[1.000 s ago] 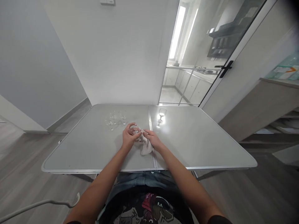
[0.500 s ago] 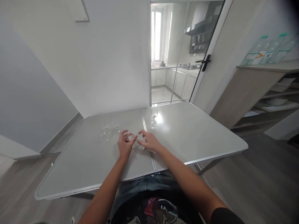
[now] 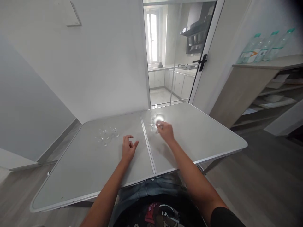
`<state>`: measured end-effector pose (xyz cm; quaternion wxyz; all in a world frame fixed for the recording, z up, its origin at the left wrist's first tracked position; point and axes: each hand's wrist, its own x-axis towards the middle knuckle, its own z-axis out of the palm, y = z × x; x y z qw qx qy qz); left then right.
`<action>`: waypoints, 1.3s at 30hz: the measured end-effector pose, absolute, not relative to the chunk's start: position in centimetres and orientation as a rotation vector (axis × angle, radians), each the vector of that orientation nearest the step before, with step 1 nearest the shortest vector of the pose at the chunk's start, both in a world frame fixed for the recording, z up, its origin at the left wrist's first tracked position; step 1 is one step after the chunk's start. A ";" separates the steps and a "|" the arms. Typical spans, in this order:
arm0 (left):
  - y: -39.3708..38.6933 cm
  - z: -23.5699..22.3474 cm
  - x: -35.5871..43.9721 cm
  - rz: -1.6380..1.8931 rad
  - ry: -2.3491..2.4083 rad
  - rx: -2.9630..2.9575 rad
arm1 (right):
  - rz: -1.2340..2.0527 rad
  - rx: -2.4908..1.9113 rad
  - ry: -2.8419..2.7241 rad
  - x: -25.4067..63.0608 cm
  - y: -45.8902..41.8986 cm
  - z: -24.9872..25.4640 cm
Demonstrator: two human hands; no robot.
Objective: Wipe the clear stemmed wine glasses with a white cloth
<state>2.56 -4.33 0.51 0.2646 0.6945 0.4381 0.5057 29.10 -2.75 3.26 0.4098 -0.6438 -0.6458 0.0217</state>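
My right hand (image 3: 166, 130) is closed around a clear wine glass (image 3: 159, 120) over the right half of the table. The glare on the tabletop blurs the glass's outline, and my fingers hide part of it. Just left of it, another stemmed wine glass (image 3: 152, 119) stands upright. My left hand (image 3: 129, 146) hovers near the table's centre seam, fingers curled and thumb apart, with nothing in it. To its left is a cluster of several small clear glass pieces (image 3: 107, 136), too transparent to make out fully.
The grey folding table (image 3: 85, 170) has a metal seam (image 3: 148, 146) across its middle and a metal rim. Behind it are a white wall and a glass door (image 3: 163, 82). At the right, a wooden shelf (image 3: 255, 82) carries plastic bottles (image 3: 265, 49).
Both hands were together around clear glass near the seam. My right hand has moved forward and right with the glass, beside the standing one; my left hand has let go and stayed back.
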 end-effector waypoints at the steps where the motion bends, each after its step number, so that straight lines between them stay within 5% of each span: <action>1: -4.2 0.5 2.5 1.350 1.224 1.930 | 0.055 -1.673 -1.543 31.2 -1.8 3.3; 5: -4.0 0.3 2.8 1.219 1.314 2.069 | 0.264 -1.822 -1.357 36.5 2.3 2.3; 12: -4.4 0.0 3.4 0.438 1.429 2.403 | 0.379 -1.889 -1.402 36.0 6.2 0.0; 29: -4.5 0.0 4.0 0.219 1.553 2.523 | 0.418 -1.945 -1.448 35.3 7.8 -0.4; 39: -4.4 -0.4 3.7 0.395 1.504 2.466 | 0.485 -1.958 -1.405 36.7 5.3 1.4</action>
